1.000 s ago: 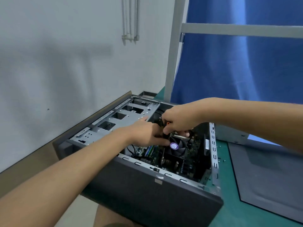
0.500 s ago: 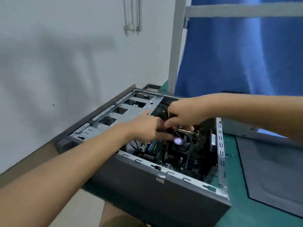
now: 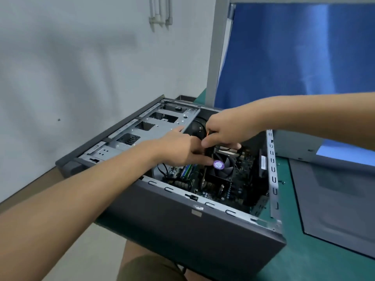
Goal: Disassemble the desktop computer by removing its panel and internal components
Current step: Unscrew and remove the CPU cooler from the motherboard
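With the computer case (image 3: 182, 230) lying open on the green mat (image 3: 304, 260) and both hands unmoved, so that no component is yet free, the left hand (image 3: 178, 149), grip not discernible, meets above the cooler fan (image 3: 221, 169) the right hand (image 3: 225, 128), fingers curled round a dark wired connector (image 3: 209, 152), beside the removed panel (image 3: 334, 199).

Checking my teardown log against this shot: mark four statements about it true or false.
1. The side panel covers the computer case. False: the case is open, its insides exposed.
2. The left hand and the right hand both reach into the case. True.
3. The cooler fan bears a purple sticker. True.
4. The case stands upright. False: it lies on its side, opening upward.
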